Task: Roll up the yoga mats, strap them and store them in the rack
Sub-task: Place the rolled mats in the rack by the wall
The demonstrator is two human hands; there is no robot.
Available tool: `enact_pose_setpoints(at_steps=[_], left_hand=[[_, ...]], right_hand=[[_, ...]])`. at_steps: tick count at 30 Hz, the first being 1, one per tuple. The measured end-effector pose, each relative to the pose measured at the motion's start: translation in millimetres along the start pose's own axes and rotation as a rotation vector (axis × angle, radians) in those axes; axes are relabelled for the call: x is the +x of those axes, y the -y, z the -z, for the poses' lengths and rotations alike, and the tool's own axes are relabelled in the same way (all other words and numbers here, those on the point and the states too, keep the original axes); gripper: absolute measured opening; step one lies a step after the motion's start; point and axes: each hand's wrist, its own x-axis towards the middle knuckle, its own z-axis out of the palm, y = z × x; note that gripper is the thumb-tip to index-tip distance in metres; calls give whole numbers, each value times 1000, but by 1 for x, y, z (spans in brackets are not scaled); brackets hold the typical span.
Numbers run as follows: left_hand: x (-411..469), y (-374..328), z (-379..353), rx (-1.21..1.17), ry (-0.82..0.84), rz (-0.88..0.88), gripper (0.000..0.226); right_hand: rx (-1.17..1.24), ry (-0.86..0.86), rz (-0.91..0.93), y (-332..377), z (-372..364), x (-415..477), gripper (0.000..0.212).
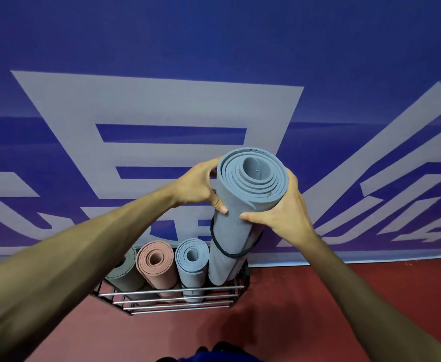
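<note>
A rolled blue-grey yoga mat (236,228) stands upright at the right end of the metal rack (177,300), its lower end down inside the rack. A black strap (222,248) loops around its middle. My left hand (197,188) grips the mat's upper left side. My right hand (283,212) clasps the upper right side, thumb across the front. Three other rolled mats stand in the rack to the left: a blue one (192,262), a pink one (155,262) and a grey-green one (122,273), partly hidden by my left forearm.
The rack stands on a red floor (318,296) against a blue wall (214,48) painted with large pale characters. Open floor lies to the rack's right and in front of it.
</note>
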Motion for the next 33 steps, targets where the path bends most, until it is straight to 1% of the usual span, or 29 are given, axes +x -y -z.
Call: enact_pose_setpoints(at_steps=[4, 12, 15, 17, 19, 21, 24, 26, 29, 33], left_hand=[[4, 18, -6, 26, 26, 18, 109], [14, 59, -23, 52, 18, 156, 119], [18, 74, -30, 82, -6, 247, 119], [21, 88, -37, 59, -25, 321, 117], [23, 100, -45, 32, -54, 389, 112], [27, 114, -55, 42, -68, 412, 105], [39, 120, -67, -77, -99, 448, 91], [49, 119, -69, -79, -98, 449, 96], [52, 121, -71, -59, -24, 422, 105], [47, 113, -84, -257, 18, 501, 95]], right_hand=[[25, 7, -33, -14, -10, -6, 125], [101, 54, -100, -53, -39, 3, 120], [111, 102, -118, -70, -51, 11, 119], [102, 131, -134, -83, -60, 17, 119], [99, 156, -157, -99, -69, 21, 124], [99, 164, -174, -118, -78, 22, 126], [107, 121, -196, -141, -80, 25, 130], [112, 104, -197, -150, -78, 29, 129], [115, 113, -202, -159, -74, 29, 127], [94, 137, -226, -164, -75, 14, 127]])
